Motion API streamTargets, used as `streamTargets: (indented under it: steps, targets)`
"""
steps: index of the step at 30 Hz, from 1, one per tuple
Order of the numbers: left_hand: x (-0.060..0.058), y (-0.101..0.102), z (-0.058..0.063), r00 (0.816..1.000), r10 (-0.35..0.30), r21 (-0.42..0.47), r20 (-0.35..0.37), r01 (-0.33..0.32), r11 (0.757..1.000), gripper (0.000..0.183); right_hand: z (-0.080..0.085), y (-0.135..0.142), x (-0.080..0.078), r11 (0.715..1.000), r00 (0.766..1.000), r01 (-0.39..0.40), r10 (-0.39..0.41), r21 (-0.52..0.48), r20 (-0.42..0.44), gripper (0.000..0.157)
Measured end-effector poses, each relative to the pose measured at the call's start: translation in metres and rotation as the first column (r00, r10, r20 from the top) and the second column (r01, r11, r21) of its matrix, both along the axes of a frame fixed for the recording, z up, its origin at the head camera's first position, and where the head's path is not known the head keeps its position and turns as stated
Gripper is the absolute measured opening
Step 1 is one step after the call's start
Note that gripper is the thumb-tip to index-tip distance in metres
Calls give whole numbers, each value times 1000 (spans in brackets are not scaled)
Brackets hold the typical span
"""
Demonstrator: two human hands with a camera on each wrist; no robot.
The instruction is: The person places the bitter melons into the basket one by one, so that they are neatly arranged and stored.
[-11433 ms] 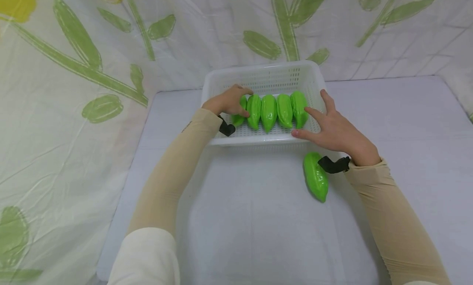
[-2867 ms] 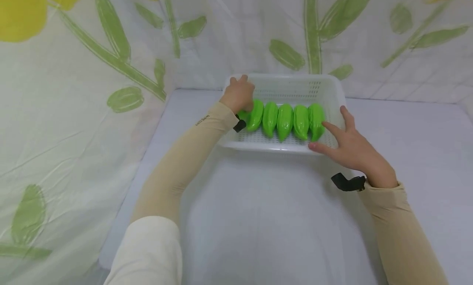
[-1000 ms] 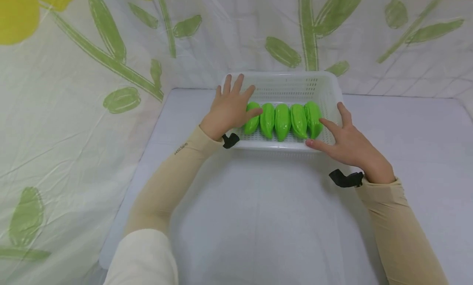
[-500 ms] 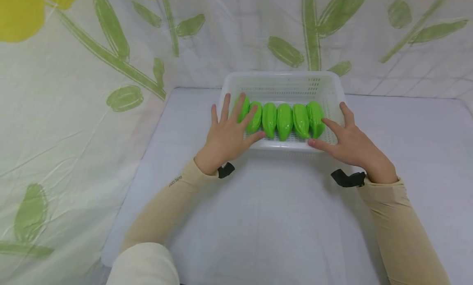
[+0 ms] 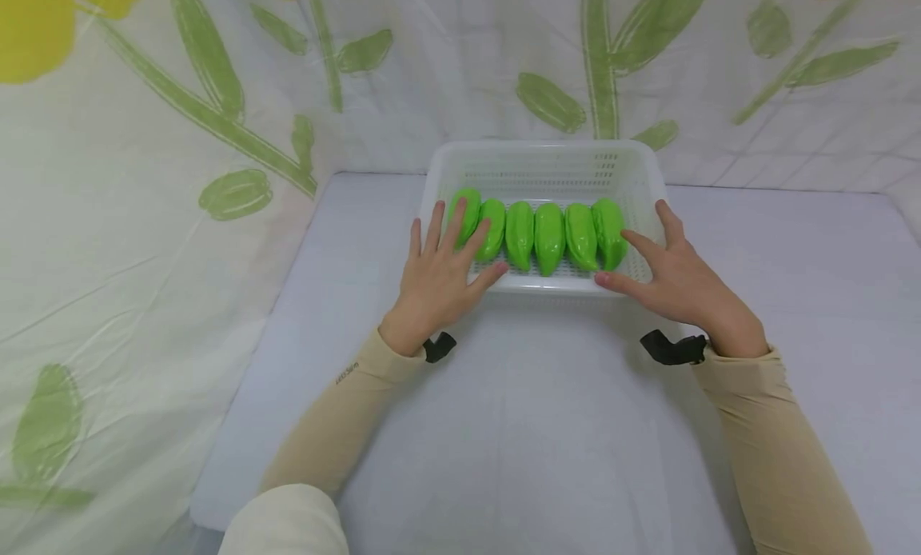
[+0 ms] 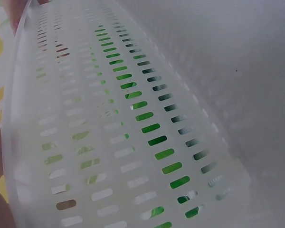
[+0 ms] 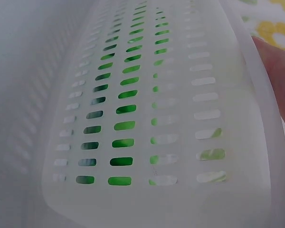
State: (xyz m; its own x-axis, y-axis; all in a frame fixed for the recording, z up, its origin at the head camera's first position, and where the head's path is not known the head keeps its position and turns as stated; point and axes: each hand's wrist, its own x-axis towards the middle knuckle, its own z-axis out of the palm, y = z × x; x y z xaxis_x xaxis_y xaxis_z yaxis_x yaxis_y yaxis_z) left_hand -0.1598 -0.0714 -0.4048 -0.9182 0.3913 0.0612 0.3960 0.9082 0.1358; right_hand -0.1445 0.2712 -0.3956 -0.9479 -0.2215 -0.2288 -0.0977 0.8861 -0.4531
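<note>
A white plastic basket [image 5: 532, 286] with slotted walls stands on the table. Glossy green ridged pods [image 5: 550, 237], several of them, lie side by side across its floor. Over the basket's front left corner my left hand [image 5: 435, 283] spreads its fingers, partly covering the leftmost pod [image 5: 468, 203]. My right hand [image 5: 676, 279] rests at the front right corner, fingers apart, its thumb at the front rim and another finger near the rightmost pod [image 5: 608, 231]. Neither hand grips a pod. Through the slots of the basket wall [image 6: 99, 152] in the left wrist view, green shows.
The pale table cover [image 5: 518, 427] extends in front of the basket and to both sides. Behind it hangs a white curtain [image 5: 432, 75] printed with green leaves and yellow flowers. The basket's back wall stands close to that curtain.
The pod that lay on the table earlier is gone from there; an added pod shows in the row. My left hand has drawn back from inside the basket to its front left corner, fingers spread.
</note>
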Motion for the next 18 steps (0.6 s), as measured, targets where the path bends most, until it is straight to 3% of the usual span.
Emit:
streamTargets:
  steps: [11,18]
  targets:
    - [1,0,-1,1000,-1,36,-22,2,999,76,5,1,2,1000,1000,20,-20,19,11,106]
    - [3,0,5,1000,-1,62,-13,2,998,75,7,2,3,999,1000,12,-11,38,-20,110]
